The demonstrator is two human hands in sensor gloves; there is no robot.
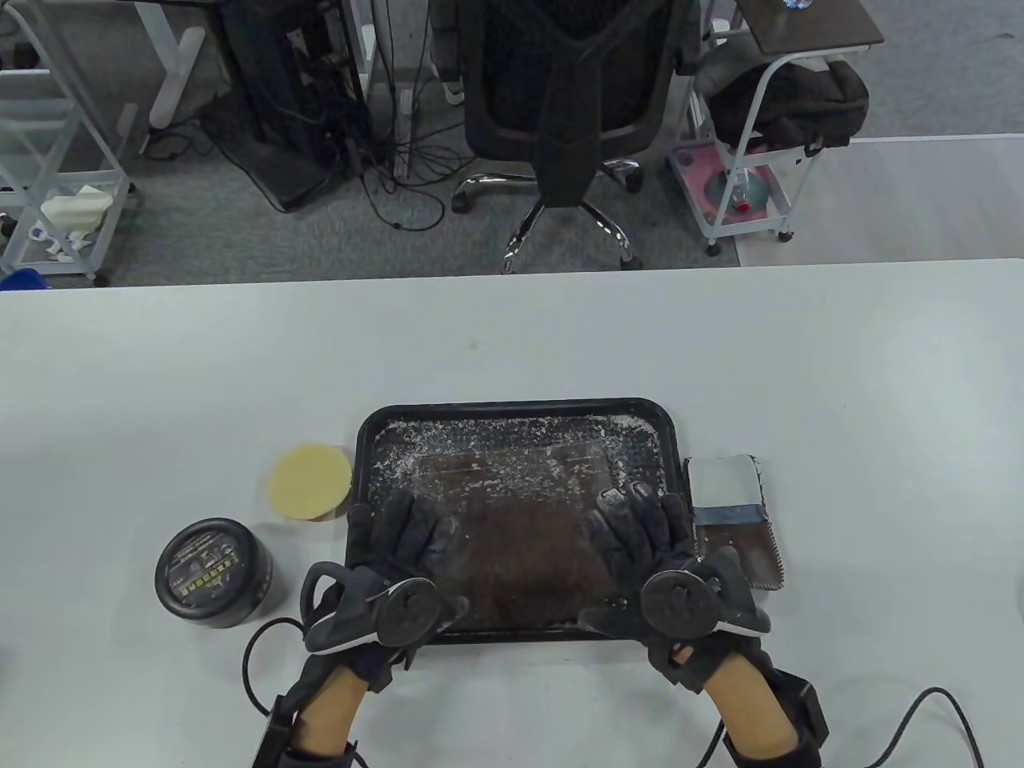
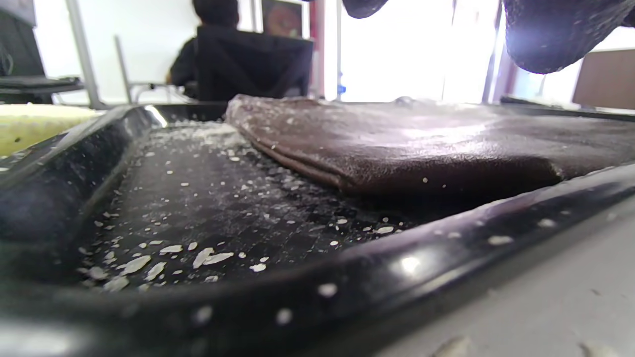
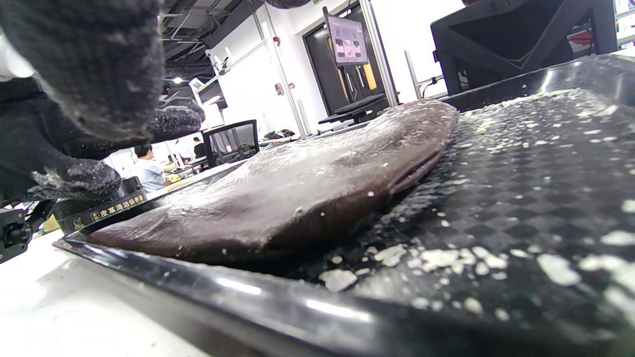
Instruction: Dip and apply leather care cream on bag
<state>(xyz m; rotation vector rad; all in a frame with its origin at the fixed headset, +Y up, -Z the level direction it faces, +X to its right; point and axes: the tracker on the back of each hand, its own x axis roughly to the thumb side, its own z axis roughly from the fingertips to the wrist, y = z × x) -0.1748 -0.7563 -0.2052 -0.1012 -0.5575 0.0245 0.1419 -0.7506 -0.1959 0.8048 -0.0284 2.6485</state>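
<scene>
Flakes of dried cream litter the black tray (image 1: 364, 448), and they may smear back onto the brown leather bag (image 1: 520, 528) lying flat in it. Both the left hand (image 1: 392, 552) and right hand (image 1: 648, 544) rest on the bag's sides with fingers spread flat, gripping nothing. The cream jar (image 1: 212, 572) looks lidded and the yellow sponge (image 1: 310, 482) untouched, so dipping seems still ahead. The item right of the tray (image 1: 732, 520) is hard to identify.
</scene>
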